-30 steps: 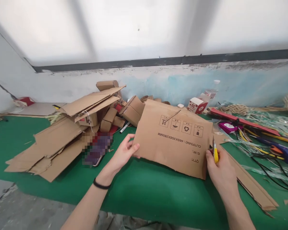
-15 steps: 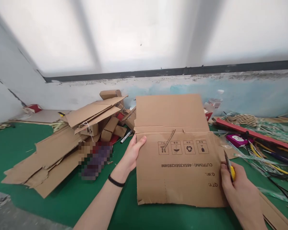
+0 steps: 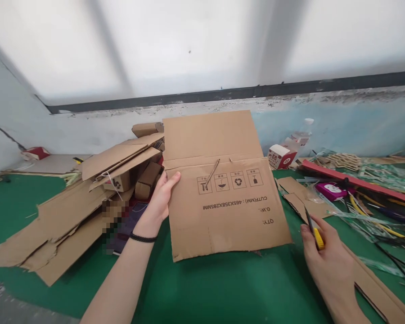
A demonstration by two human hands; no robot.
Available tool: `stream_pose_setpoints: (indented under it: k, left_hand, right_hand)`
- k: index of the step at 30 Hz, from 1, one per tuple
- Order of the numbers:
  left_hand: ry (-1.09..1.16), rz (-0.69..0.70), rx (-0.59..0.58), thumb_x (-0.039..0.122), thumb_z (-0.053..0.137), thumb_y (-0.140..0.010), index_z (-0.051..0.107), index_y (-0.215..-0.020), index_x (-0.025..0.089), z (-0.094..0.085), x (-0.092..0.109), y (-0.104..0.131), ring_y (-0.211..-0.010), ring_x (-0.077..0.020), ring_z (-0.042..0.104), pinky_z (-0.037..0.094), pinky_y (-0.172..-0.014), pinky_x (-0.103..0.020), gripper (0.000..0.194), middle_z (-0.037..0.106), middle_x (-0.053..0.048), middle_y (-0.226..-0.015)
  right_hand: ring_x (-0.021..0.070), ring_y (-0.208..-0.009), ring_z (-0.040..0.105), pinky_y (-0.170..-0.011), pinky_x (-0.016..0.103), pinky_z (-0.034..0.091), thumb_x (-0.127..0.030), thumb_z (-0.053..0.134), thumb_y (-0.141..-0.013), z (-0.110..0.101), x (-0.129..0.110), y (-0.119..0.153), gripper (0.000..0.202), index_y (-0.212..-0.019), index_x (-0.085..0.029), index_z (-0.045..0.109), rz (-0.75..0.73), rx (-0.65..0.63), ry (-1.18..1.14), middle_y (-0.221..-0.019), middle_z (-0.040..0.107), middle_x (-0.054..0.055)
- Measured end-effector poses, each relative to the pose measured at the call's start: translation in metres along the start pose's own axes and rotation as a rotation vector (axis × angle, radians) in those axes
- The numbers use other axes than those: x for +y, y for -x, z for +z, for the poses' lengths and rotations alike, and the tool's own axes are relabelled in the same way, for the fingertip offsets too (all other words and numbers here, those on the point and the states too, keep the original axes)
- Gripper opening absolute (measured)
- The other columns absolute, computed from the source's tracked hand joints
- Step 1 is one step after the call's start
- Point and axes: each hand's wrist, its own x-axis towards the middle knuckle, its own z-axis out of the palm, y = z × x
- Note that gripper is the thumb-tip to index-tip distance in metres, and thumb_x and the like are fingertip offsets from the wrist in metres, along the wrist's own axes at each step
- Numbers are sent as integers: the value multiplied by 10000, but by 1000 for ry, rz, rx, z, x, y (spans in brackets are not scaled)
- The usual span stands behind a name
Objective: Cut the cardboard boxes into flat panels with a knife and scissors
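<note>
A brown cardboard sheet (image 3: 229, 225), creased across its upper part and printed with upside-down symbols and text, is tilted up above the green table. My left hand (image 3: 162, 193) grips its left edge, thumb on the printed face and the other fingers hidden behind. A thin strip of cardboard (image 3: 212, 174) lies across the print. To the right of the sheet and apart from it, my right hand (image 3: 327, 256) is closed around a yellow utility knife (image 3: 318, 238), its dark blade pointing up and away from me.
Stacked cardboard pieces (image 3: 77, 207) and small boxes lie left on the green table (image 3: 222, 292). At right are a purple tape measure (image 3: 331, 191), a long red strip (image 3: 357, 182), cables and plastic straps. A red-and-white box (image 3: 281, 156) and a clear bottle (image 3: 303, 137) stand near the wall.
My left hand has moved the cardboard sheet left and away from me. My right hand, still holding the utility knife, has come away from the sheet's right edge.
</note>
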Motion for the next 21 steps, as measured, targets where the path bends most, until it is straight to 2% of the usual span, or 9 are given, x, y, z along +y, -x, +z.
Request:
stream_pose_setpoints:
  k: [4, 7, 12, 17, 21]
  left_hand:
    - [-54, 14, -24, 374, 856, -878, 655, -1428, 246, 0, -4, -3, -1339, -371, 687, 594, -1110, -500, 599, 712, -141, -1463]
    - [-78, 20, -90, 390, 851, -881, 647, -1442, 246, 3, -12, 0, -1375, -385, 659, 559, -1146, -530, 614, 701, -143, -1480]
    - [-45, 2, -138, 393, 834, -890, 623, -1462, 241, 7, -24, 8, -1414, -385, 625, 538, -1161, -533, 628, 668, -135, -1526]
    - [-9, 16, -109, 372, 848, -863, 632, -1446, 232, 9, -28, 17, -1435, -402, 602, 533, -1159, -543, 638, 673, -138, -1517]
    - [12, -2, -82, 364, 861, -871, 654, -1432, 244, 11, -20, 36, -1437, -424, 598, 525, -1166, -558, 610, 693, -134, -1488]
  right_hand:
    - [290, -745, 705, -677, 396, 524, -714, 527, -976, 4, 1, 4, 635, -1312, -209, 714, -111, -13, -41, -1000, 784, 127]
    - [332, -922, 734, -804, 434, 559, -674, 535, -988, 4, 5, 4, 645, -1389, -186, 660, -179, -19, -59, -1093, 780, 150]
    - [334, -1092, 725, -930, 448, 562, -567, 526, -1011, 2, 8, 4, 561, -1428, -207, 632, -285, -41, -44, -1252, 761, 158]
    - [291, -851, 721, -780, 421, 555, -639, 547, -989, 0, 2, 5, 612, -1414, -216, 671, -171, -141, -1, -1127, 788, 136]
    - [332, -960, 724, -859, 458, 555, -692, 532, -977, -6, 1, 3, 732, -1508, -196, 616, -103, -46, -99, -1175, 784, 158]
